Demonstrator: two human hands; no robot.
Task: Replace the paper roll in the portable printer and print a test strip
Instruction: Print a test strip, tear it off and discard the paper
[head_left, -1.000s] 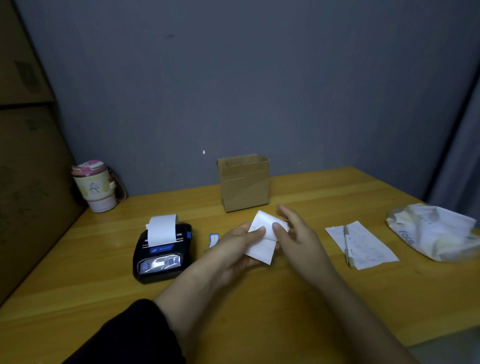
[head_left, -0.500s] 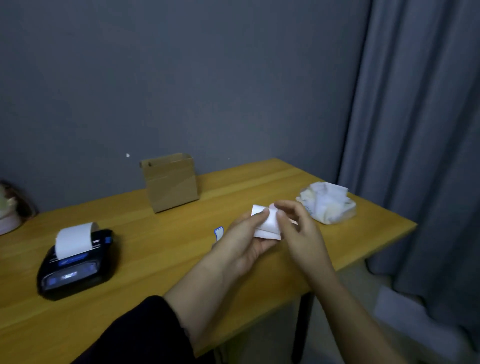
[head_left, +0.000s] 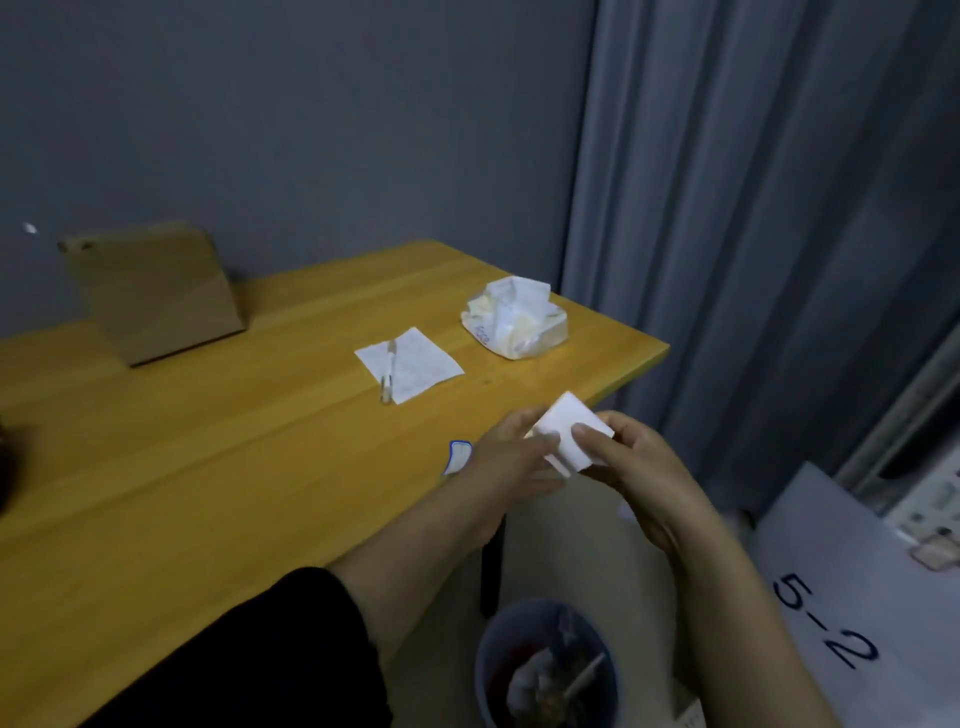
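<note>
While both hands, left hand and right hand, pinch the folded white paper strip, fingers closed on it, a loose release could miss the blue waste bin at six o'clock.

A plain room at home or a small office, set up as a desk corner.
A wooden table stands against a bare grey wall, grey curtains hang beside it, and a blue bin of scraps sits on the floor. A pen lies on a sheet of paper.
</note>
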